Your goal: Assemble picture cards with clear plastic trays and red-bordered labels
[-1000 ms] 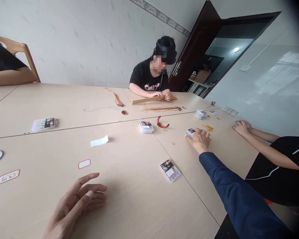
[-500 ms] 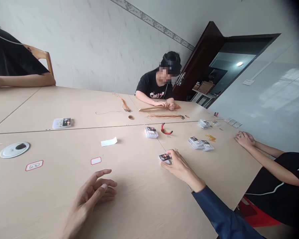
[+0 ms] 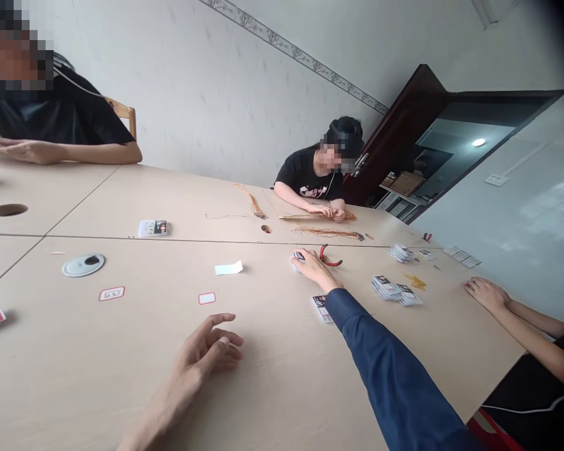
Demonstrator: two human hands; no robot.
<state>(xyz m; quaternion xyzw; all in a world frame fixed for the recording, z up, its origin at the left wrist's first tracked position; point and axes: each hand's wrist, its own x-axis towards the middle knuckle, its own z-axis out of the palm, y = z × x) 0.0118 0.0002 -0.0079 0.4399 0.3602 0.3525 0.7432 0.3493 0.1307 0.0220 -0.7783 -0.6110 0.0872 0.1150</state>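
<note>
My right hand (image 3: 316, 270) reaches out over the table, its fingers curled round a small stack of clear plastic cases (image 3: 297, 259). Just beyond its knuckles lies a red-handled tool with a curved shape (image 3: 329, 257). A case with a black-and-white label (image 3: 320, 309) rests under my right forearm, partly covered by the dark blue sleeve. My left hand (image 3: 215, 347) hovers low over the table with its fingers apart and nothing in them. The nearest thing to it is a white red-bordered sticker (image 3: 207, 299).
More stacked cases (image 3: 389, 289) stand to the right, beside yellow pieces (image 3: 414, 282). A pale paper slip (image 3: 229, 268) and a cable-hole cover (image 3: 83, 265) lie left. One person (image 3: 305, 181) handles orange cords opposite; others sit left and right, one with hands (image 3: 487, 293) resting on the table.
My right hand has let go of the nearer labelled case and moved forward onto the stack by the red tool. The view has swung left, showing more of the person there.
</note>
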